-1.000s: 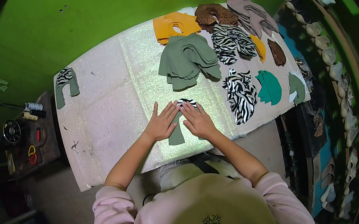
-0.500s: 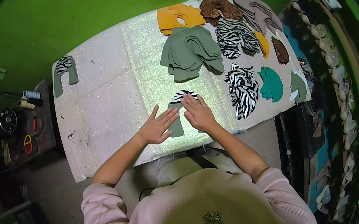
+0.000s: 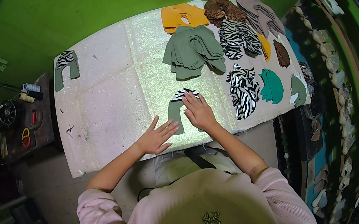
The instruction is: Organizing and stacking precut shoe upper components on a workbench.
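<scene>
In front of me a green U-shaped cut piece (image 3: 174,115) lies on the pale glittery table covering, with a zebra-print piece (image 3: 182,94) across its curved top. My right hand (image 3: 199,110) rests flat over the right side of both, fingers stretched out, hiding that leg. With fingers spread, my left hand (image 3: 158,137) touches the lower part of the left leg. A similar green and zebra-print piece (image 3: 66,67) lies at the table's far left corner. Beyond my hands sits a stack of green cut pieces (image 3: 193,52).
Yellow pieces (image 3: 182,15), brown spotted pieces (image 3: 222,10) and mauve pieces (image 3: 258,13) lie at the back right. Zebra-print pieces (image 3: 243,91) and teal pieces (image 3: 271,86) are on the right. A dark side table (image 3: 40,118) holds thread spools (image 3: 31,87) and scissors (image 3: 25,137). Shelving (image 3: 344,46) stands far right.
My left hand has slid down and slightly left along the green piece, uncovering more of its left leg. My right hand stays almost in place on the zebra-print piece.
</scene>
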### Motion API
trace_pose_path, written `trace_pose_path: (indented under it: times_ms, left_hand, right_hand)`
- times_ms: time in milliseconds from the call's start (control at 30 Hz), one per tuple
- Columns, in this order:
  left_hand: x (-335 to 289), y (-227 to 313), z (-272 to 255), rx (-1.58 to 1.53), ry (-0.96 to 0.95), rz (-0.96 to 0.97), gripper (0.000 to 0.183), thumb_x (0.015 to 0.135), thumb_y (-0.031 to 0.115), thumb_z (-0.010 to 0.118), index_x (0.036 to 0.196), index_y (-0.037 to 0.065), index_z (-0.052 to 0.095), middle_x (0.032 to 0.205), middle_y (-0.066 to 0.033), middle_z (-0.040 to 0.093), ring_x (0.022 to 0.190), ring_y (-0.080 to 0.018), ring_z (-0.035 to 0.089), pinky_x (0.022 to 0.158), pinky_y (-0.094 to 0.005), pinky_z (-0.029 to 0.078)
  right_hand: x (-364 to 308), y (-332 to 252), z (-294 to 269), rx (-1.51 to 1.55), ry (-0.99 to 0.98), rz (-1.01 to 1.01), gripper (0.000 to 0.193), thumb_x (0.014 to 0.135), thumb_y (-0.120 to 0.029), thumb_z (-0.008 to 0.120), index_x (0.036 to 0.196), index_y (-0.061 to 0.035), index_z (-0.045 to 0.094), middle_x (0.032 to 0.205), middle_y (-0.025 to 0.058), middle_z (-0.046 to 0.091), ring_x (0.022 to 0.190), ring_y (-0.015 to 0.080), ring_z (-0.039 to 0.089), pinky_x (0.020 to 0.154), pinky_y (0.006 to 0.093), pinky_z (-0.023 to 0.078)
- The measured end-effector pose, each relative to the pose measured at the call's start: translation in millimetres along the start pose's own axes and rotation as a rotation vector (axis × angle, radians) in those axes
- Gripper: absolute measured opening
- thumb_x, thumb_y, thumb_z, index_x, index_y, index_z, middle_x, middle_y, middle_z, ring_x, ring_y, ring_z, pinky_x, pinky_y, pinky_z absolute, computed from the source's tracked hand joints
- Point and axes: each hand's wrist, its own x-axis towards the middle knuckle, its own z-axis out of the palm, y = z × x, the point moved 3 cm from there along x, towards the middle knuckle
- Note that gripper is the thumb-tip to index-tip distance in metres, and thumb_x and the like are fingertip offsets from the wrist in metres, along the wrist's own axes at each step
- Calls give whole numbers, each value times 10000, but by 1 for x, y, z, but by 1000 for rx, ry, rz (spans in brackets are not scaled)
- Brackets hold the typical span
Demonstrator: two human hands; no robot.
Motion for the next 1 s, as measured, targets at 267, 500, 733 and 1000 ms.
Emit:
trace_pose_path:
  times_ms: [267,500,733,1000]
  left_hand:
    - [-17,10,-6,52,-35,87,503,921,328,404,1386,138,370,1464,-61,319,1356,-221,299,1096,-574,105]
    - [26,3,-35,-50,482,-334,276,822,166,575,1090,105,601,1023,-54,600,1001,-228,536,851,-411,332]
    - [66,-29,-26,-281,643,-886,299,820,239,631,1067,72,600,934,-76,628,887,-266,582,777,-398,414]
    - [77,-41,-13,-517,658,-1059,273,771,259,673,958,63,645,832,-83,655,785,-263,639,706,-379,484]
  right_hand:
    - [1,-2,-1,-2,5,8,447,924,-283,461,1302,-45,480,1393,136,428,1302,271,391,1079,463,254]
    - [0,-2,-1,-15,17,6,439,917,-279,481,1293,-53,490,1387,132,432,1297,272,391,1073,457,264]
    - [2,-5,-6,16,14,8,443,914,-280,489,1296,-55,488,1392,135,420,1295,287,385,1069,464,262]
    - [0,-5,-1,13,-10,6,449,913,-276,493,1297,-45,482,1391,147,411,1304,300,362,1076,473,239]
